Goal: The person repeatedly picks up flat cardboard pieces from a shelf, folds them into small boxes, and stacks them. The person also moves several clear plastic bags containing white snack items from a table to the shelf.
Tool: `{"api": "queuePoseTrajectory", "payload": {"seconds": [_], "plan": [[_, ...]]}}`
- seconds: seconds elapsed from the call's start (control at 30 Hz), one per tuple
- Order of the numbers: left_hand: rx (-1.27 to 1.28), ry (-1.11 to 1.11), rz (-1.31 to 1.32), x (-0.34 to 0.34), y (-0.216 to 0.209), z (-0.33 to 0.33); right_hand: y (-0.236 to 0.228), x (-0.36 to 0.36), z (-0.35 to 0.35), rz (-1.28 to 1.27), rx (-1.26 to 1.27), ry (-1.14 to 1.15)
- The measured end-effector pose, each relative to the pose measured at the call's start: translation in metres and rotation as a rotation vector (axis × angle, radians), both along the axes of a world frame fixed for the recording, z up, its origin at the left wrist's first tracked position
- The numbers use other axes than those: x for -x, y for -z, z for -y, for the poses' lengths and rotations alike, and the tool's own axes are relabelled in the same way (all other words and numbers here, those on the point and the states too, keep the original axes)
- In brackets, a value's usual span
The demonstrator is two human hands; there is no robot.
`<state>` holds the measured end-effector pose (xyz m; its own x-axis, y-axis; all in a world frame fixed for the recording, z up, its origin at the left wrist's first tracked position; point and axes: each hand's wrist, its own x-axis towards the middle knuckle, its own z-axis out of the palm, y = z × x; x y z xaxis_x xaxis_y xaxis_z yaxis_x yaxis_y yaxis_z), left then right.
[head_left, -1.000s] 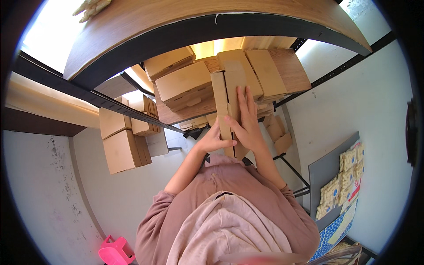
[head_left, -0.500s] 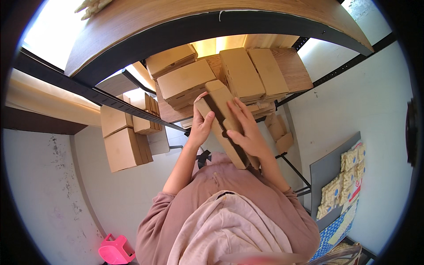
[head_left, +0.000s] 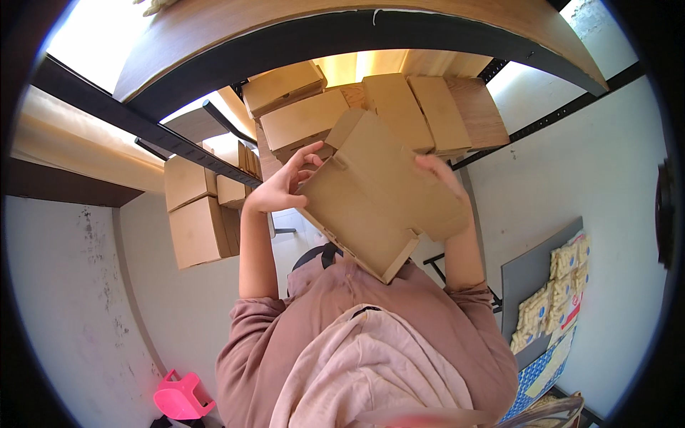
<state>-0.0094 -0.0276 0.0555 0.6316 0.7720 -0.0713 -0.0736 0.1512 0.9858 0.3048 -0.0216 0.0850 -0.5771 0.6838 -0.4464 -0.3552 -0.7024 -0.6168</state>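
A flat, unfolded brown cardboard box (head_left: 378, 196) is held up in front of me, tilted, its flaps spread. My left hand (head_left: 282, 185) grips its left edge with the fingers curled over the top. My right hand (head_left: 439, 171) holds the upper right side, mostly hidden behind the cardboard. Behind the box, several folded cardboard boxes (head_left: 303, 118) lie stacked on a wooden shelf (head_left: 485, 114).
More cardboard boxes (head_left: 196, 214) stand stacked at the left by a white wall. A pink plastic stool (head_left: 182, 396) sits on the floor at lower left. At the right a grey board (head_left: 535, 278) carries several yellow packets (head_left: 560, 285). A black metal rack rail (head_left: 143, 125) crosses the upper left.
The flat cardboard has come away from the stack toward me and swung from edge-on to broad face, opening out. Both hands have moved down and apart with it.
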Motion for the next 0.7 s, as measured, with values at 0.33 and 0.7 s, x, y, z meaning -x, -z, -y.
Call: {"api": "queuePoseTrajectory", "payload": {"seconds": [0.33, 0.7], "plan": [[-0.081, 0.015, -0.013, 0.023, 0.013, 0.02, 0.068, -0.033, 0.046, -0.523, -0.191, 0.344], [0.178, -0.443, 0.122, -0.018, 0.033, 0.032, 0.026, -0.004, 0.041, -0.059, -0.226, 0.574]]}}
